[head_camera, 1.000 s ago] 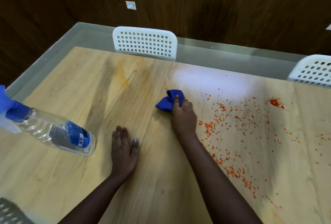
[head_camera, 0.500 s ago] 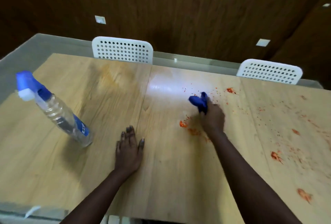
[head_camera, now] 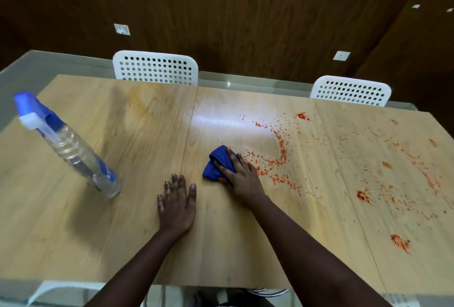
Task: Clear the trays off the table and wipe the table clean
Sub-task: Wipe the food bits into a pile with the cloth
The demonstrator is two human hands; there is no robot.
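Note:
A light wooden table (head_camera: 122, 233) fills the view. My right hand (head_camera: 242, 179) presses a bunched blue cloth (head_camera: 217, 165) flat against the table near its middle, fingers spread straight over it. Orange-red crumbs and smears (head_camera: 275, 159) are scattered to the right of the cloth and across the table's right part. My left hand (head_camera: 177, 206) rests flat on the wood, palm down, just left of the cloth. No trays are in view.
A clear spray bottle (head_camera: 71, 152) with a blue nozzle stands on the table's left part. Two white perforated chairs (head_camera: 156, 68) (head_camera: 351, 91) are pushed in at the far edge, against a dark wood wall. Another white chair edge (head_camera: 49, 289) shows at the near left.
My right hand has drawn the blue cloth back toward me and to the left, nearer my left hand. The left hand stays flat where it was. The view has shifted slightly.

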